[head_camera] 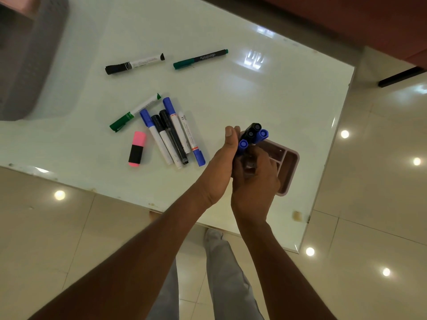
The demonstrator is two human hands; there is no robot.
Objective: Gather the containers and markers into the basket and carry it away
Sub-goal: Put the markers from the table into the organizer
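My left hand (225,158) and right hand (254,181) are clamped together around a bundle of markers (253,135), fingers wrapped tight on the barrels, four capped ends standing up toward me, two blue and two black. Directly under and just right of my fingers sits the pink divided container (287,162), open side up, so the bundle's long axis already points roughly down into its compartments; I judge a short drop puts them in.

Out to the left of my fingers lies the loose cluster of markers (171,135), fanned side by side with their long axes running away from me, and a pink highlighter (137,148) beyond them. My left hand is the nearer one for those. Farther off, a black marker (135,63) and a teal marker (200,58) lie crosswise, well apart from the rest.

The grey basket (25,61) sits at the far left corner, a long reach across open table (277,88). The container rests near the table's right edge, with floor close beyond, so I judge sliding it rightward would be risky.
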